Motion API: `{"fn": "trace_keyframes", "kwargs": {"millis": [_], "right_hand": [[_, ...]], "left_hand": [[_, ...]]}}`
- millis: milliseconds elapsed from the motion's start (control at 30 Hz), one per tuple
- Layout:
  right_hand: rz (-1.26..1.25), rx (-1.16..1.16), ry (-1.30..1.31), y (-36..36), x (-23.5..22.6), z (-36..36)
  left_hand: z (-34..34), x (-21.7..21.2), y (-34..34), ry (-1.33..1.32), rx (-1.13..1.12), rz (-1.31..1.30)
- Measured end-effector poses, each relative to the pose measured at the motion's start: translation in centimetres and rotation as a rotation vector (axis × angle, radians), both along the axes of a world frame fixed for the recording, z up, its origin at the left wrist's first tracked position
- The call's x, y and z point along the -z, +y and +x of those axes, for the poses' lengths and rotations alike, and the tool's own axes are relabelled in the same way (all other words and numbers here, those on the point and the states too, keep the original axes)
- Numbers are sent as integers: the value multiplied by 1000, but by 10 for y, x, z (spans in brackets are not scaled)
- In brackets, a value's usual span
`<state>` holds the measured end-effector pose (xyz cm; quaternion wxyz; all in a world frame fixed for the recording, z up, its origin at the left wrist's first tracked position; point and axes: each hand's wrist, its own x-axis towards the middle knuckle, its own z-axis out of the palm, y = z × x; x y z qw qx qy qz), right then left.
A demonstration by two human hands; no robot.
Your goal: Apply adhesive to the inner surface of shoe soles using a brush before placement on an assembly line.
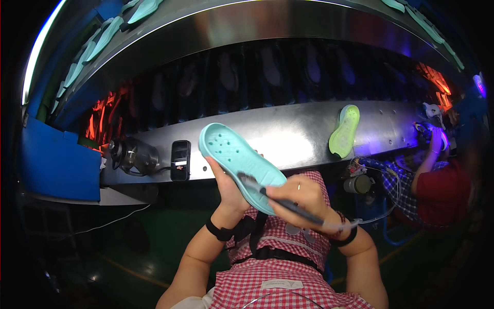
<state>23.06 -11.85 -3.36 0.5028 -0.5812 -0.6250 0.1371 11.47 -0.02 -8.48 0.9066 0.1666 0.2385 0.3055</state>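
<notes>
My left hand (229, 190) grips a light turquoise shoe sole (234, 154) from its near left edge, holding it up slantwise in front of my apron. Small holes dot the sole's upper left end. In my right hand (303, 195) is a brush (296, 207) with a dark handle, pinched between thumb and fingers. Its bristles, slightly blurred, are over the inner face of the sole near the lower right end and seem to touch it. A clear tube runs from the handle's back end off to the right.
On the metal bench (288, 123) lie a yellow-green sole (346, 131), a phone (180, 160) and a dark clear-sided pot (136, 156). Beyond them runs a dark row of sole-shaped pieces (229, 72). A co-worker in red (442, 190) sits at right beside a can (358, 184). Heaters glow orange (105, 116).
</notes>
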Motion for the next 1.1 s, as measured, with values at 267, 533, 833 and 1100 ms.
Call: {"fn": "trace_keyframes", "kwargs": {"millis": [267, 533, 833, 1100], "right_hand": [[-271, -96, 357, -11, -42, 22], [-132, -312, 347, -12, -44, 14], [-244, -404, 749, -21, -20, 35], [-154, -461, 786, -14, -11, 31]], "left_hand": [[-7, -20, 1, -64, 5, 99], [-4, -36, 10, -98, -118, 166], [-10, -50, 21, -113, -124, 255], [-12, -62, 25, -205, -50, 376]]}}
